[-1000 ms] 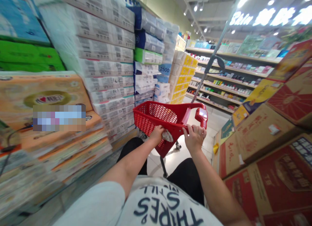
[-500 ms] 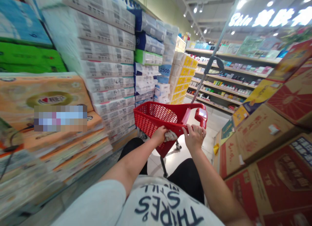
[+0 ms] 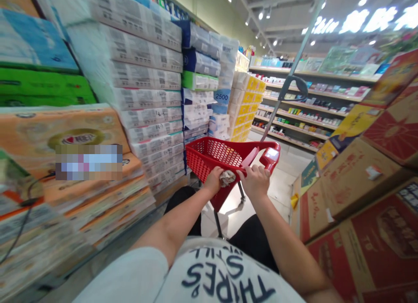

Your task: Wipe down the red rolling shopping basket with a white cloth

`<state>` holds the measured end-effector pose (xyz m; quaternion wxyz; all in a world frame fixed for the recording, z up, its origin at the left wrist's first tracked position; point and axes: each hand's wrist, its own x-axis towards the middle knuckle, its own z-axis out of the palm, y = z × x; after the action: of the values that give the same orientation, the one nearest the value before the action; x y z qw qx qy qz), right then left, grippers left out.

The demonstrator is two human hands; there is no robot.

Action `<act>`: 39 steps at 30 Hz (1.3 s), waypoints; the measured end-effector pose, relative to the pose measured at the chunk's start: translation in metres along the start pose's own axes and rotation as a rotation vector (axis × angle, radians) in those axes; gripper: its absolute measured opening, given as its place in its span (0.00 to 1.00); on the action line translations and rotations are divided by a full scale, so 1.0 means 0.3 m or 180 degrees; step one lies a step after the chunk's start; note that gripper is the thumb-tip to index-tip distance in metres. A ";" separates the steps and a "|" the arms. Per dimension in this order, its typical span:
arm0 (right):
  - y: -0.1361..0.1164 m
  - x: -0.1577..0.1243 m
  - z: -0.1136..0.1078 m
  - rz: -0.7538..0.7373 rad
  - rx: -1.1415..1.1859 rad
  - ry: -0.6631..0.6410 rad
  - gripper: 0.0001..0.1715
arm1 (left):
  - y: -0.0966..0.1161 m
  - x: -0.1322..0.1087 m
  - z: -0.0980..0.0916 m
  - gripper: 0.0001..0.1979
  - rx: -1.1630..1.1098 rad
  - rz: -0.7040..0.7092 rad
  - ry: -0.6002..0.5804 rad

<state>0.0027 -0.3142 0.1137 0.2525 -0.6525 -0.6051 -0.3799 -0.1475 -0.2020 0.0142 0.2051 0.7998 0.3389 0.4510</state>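
A red perforated plastic basket cart [image 3: 199, 161] stands on thin legs in front of my body. My left hand [image 3: 214, 181] is closed around a crumpled pale cloth or paper [image 3: 227, 177] and rests against the near side of the basket. Farther right, my right hand [image 3: 256, 181] has its fingers wrapped over the near red rim, close to the curved handle [image 3: 271, 156]. The part of the basket that I can see into shows only its mesh wall.
Tall stacks of wrapped tissue packs [image 3: 143, 72] line the left, with orange packs [image 3: 88, 142] nearer. Cartons [image 3: 352, 176] are piled on the right. A slanted grey pole [image 3: 294, 61] rises beyond the cart, before stocked shelves [image 3: 303, 103].
The view has shifted slightly, so the stacks and the pole sit a little farther right and lower. Both hands keep their hold, with my right hand slightly farther left along the rim.
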 end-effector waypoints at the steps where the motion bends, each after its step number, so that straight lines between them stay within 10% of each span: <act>1: -0.001 -0.002 -0.003 -0.0024 0.0041 0.0035 0.16 | 0.002 0.002 -0.007 0.17 -0.0027 -0.0017 -0.0025; 6: 0.065 -0.025 -0.032 -0.0538 0.0731 -0.0073 0.11 | 0.031 -0.002 -0.043 0.16 -0.0115 -0.0108 -0.0069; 13: 0.115 -0.070 -0.027 -0.0491 0.0856 0.0253 0.12 | 0.150 -0.007 -0.056 0.17 -0.0262 0.0258 0.1144; 18: 0.053 -0.062 -0.008 -0.0324 0.0544 0.0152 0.13 | 0.228 0.058 -0.017 0.17 -0.0110 0.1073 0.0336; 26: -0.030 0.011 0.047 -0.0237 0.0252 0.0037 0.10 | 0.171 0.148 -0.031 0.16 0.0129 0.0675 0.0103; 39: 0.146 -0.013 0.035 0.0088 0.0718 0.0082 0.12 | 0.138 0.029 0.164 0.34 0.0514 0.1065 -0.0110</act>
<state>0.0478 -0.3144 0.1102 0.3372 -0.6234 -0.6316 -0.3142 -0.0871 -0.2252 0.0205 0.0682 0.8665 0.2326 0.4363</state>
